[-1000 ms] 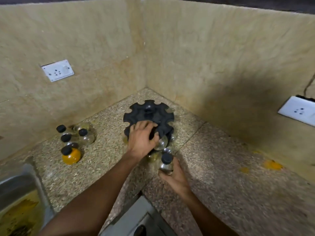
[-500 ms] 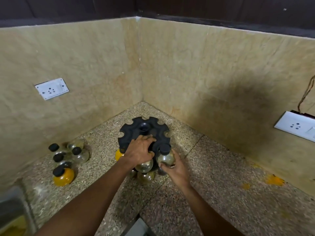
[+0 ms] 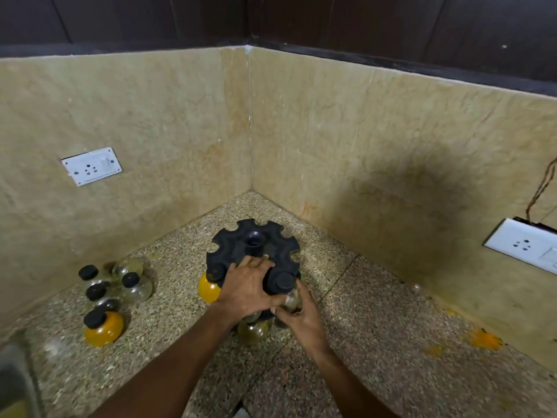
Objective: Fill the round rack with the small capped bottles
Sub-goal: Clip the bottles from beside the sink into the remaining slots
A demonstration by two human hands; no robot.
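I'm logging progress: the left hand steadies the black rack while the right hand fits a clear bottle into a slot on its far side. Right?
Not quite. In the head view the right hand fits the clear bottle into a near-side slot of the black rack; the left hand does steady it.

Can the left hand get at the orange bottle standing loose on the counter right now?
Probably yes. The left hand rests on the rack, holding nothing, and bare counter lies between it and the orange bottle.

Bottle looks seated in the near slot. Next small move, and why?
Probably let the right hand release the bottle, whose cap already sits in the rack, then reach for a loose bottle on the counter's left. The left hand braces the rack, and its far slots look empty.
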